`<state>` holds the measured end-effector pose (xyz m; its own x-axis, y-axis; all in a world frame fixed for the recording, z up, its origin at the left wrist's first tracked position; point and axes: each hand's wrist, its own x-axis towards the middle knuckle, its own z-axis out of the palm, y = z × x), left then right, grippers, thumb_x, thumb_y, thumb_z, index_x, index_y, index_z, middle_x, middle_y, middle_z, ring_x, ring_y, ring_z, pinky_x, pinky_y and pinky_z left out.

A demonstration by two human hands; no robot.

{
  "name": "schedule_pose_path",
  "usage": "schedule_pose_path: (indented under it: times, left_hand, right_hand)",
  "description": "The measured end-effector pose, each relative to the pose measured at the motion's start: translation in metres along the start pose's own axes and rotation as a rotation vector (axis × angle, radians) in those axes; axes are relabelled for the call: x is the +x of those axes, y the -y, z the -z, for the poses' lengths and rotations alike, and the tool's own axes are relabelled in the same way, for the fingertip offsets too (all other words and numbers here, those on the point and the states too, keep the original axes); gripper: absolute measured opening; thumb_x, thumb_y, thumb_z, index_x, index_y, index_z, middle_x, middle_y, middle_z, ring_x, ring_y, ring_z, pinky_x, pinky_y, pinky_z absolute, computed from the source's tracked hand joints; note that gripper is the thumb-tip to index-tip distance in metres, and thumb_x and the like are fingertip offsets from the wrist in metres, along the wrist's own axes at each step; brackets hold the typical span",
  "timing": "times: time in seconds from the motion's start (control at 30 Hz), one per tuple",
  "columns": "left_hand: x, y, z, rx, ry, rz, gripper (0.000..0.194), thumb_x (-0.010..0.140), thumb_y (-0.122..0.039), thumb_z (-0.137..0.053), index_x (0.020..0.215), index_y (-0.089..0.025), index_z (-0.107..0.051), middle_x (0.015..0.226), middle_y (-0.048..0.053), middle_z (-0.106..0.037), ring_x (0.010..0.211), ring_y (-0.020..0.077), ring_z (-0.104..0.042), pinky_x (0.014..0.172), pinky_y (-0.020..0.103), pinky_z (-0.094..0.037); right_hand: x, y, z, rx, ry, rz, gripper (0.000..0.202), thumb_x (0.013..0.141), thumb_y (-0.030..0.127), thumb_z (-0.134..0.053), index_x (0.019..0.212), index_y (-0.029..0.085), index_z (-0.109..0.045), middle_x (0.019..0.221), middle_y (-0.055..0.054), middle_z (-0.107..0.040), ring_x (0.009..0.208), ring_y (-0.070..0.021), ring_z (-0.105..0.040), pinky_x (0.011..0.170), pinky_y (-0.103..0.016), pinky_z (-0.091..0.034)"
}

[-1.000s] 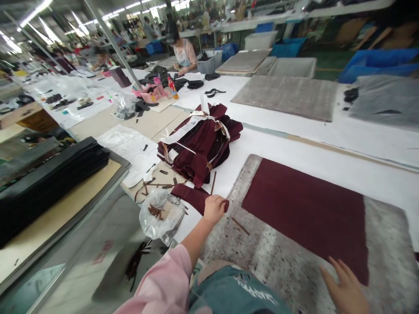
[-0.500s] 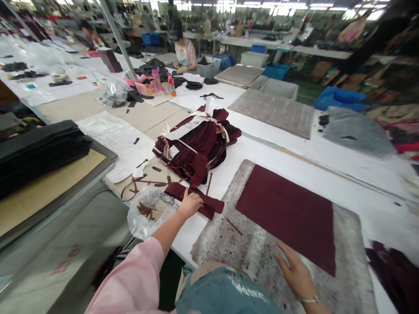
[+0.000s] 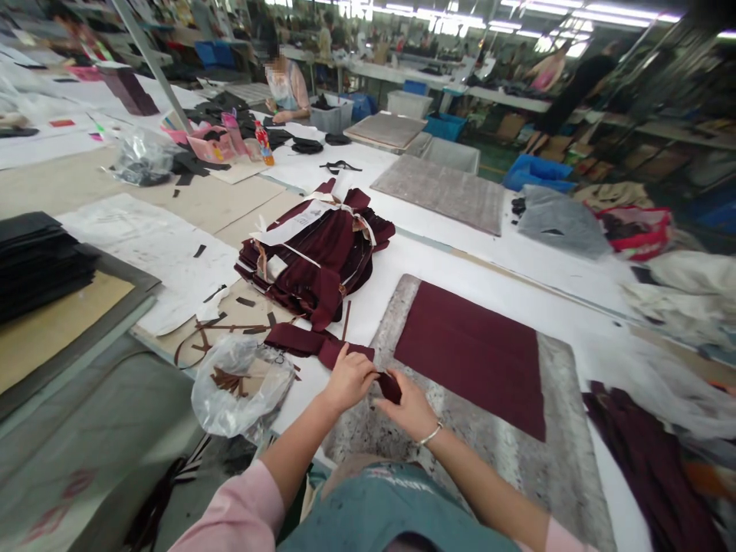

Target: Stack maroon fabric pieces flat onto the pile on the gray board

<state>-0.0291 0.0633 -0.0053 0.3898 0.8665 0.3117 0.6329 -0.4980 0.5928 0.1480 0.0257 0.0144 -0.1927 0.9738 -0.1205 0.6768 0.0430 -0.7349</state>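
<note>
Over the near left corner of the grey board [image 3: 500, 429], my two hands meet around a small maroon piece of fabric [image 3: 389, 387]. My left hand [image 3: 350, 379] pinches its left end. Thumb and fingers of my right hand [image 3: 412, 408] close on its right side, and the piece bends between them. Just beyond my left hand lie maroon fabric strips [image 3: 296, 340], partly overlapping. A flat maroon fabric panel [image 3: 471, 349] rests on the board. Behind the strips sits a tied bundle of maroon pieces [image 3: 322, 245] with a white paper label [image 3: 299, 222].
A clear plastic bag [image 3: 238, 391] with brown scraps stands at the table edge on the left. Black stacked sheets [image 3: 43, 257] lie further left. More maroon pieces [image 3: 649, 460] lie at the right. A co-worker [image 3: 286, 84] sits across the tables.
My right hand has moved left from beside the panel to meet my left hand. A small maroon piece is now between them. The view has shifted to the right.
</note>
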Motion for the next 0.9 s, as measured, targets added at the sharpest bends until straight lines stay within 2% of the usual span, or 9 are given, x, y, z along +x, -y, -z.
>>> schedule_pose_path:
  times: [0.1,0.17,0.23,0.33,0.4,0.5,0.6,0.73,0.9]
  left_hand:
    - [-0.009,-0.007,-0.014,-0.139,-0.161,0.096,0.016,0.083,-0.03,-0.053,0.087,-0.022,-0.066,0.09,0.006,-0.061,0.095,0.0201,-0.053,0.102,0.045,-0.028]
    - [-0.022,-0.011,-0.025,-0.298,-0.298,0.273,0.019,0.083,-0.035,-0.053,0.085,-0.02,-0.065,0.091,0.007,-0.06,0.093,0.0202,-0.052,0.091,0.038,-0.038]
    - [-0.038,-0.013,-0.039,-0.563,-0.316,0.534,0.025,0.082,-0.041,-0.053,0.076,-0.018,-0.061,0.078,0.005,-0.058,0.079,0.0177,-0.054,0.077,0.033,-0.043]
    - [-0.063,-0.017,-0.057,-1.143,-0.042,0.96,0.037,0.077,-0.053,-0.055,0.073,-0.017,-0.057,0.064,0.001,-0.056,0.059,0.0133,-0.052,0.06,0.028,-0.043]
    - [-0.073,-0.02,-0.065,-1.504,0.153,1.136,0.042,0.075,-0.057,-0.058,0.081,-0.015,-0.058,0.071,0.004,-0.061,0.062,0.0136,-0.058,0.06,0.026,-0.045]
    - [-0.071,-0.024,-0.069,-1.853,0.221,1.157,0.043,0.075,-0.051,-0.062,0.095,-0.014,-0.058,0.092,0.01,-0.066,0.081,0.0174,-0.064,0.071,0.028,-0.049]
    - [-0.056,-0.025,-0.072,-1.995,0.061,1.12,0.034,0.075,-0.04,-0.067,0.096,-0.015,-0.059,0.093,0.008,-0.068,0.082,0.0162,-0.065,0.075,0.028,-0.05]
    - [-0.036,-0.024,-0.073,-1.92,-0.221,1.082,0.027,0.071,-0.025,-0.072,0.094,-0.017,-0.06,0.091,0.004,-0.07,0.077,0.0135,-0.066,0.074,0.025,-0.052]
    - [-0.024,-0.034,-0.06,-1.768,-0.289,0.962,0.03,0.068,-0.026,-0.074,0.094,-0.015,-0.063,0.086,0.004,-0.071,0.073,0.0141,-0.065,0.068,0.025,-0.051]
  right_hand:
    - [-0.001,-0.016,0.002,-0.155,-0.049,-0.11,0.022,0.077,0.036,-0.055,0.085,0.019,-0.065,0.074,-0.005,-0.066,0.072,-0.0235,-0.061,0.07,-0.038,-0.048]
    - [-0.003,-0.03,0.008,-0.167,-0.043,-0.186,0.025,0.078,0.042,-0.054,0.075,0.02,-0.066,0.063,-0.002,-0.063,0.062,-0.0217,-0.059,0.061,-0.034,-0.046]
    - [-0.006,-0.042,0.013,-0.128,-0.054,-0.227,0.03,0.075,0.047,-0.056,0.072,0.019,-0.066,0.06,-0.001,-0.062,0.059,-0.02,-0.057,0.057,-0.031,-0.044]
    - [-0.01,-0.05,0.014,-0.022,-0.083,-0.269,0.037,0.072,0.053,-0.059,0.069,0.018,-0.066,0.056,-0.001,-0.06,0.055,-0.0176,-0.054,0.052,-0.028,-0.042]
    - [-0.014,-0.05,0.012,0.085,-0.083,-0.312,0.04,0.072,0.055,-0.059,0.072,0.017,-0.067,0.057,-0.001,-0.061,0.052,-0.0165,-0.053,0.05,-0.027,-0.042]
    - [-0.019,-0.045,0.01,0.25,-0.053,-0.364,0.043,0.07,0.056,-0.061,0.078,0.015,-0.068,0.059,-0.002,-0.061,0.048,-0.0146,-0.05,0.045,-0.026,-0.04]
    - [-0.024,-0.042,0.011,0.36,-0.01,-0.356,0.044,0.071,0.056,-0.06,0.083,0.015,-0.068,0.06,-0.001,-0.061,0.049,-0.0142,-0.049,0.045,-0.026,-0.04]
    - [-0.034,-0.048,0.015,0.319,0.02,-0.262,0.043,0.076,0.055,-0.055,0.079,0.014,-0.069,0.066,-0.002,-0.064,0.061,-0.0175,-0.056,0.057,-0.029,-0.047]
    - [-0.046,-0.047,0.022,0.342,-0.016,-0.2,0.04,0.081,0.05,-0.052,0.092,0.015,-0.068,0.082,-0.004,-0.068,0.077,-0.0208,-0.06,0.071,-0.033,-0.05]
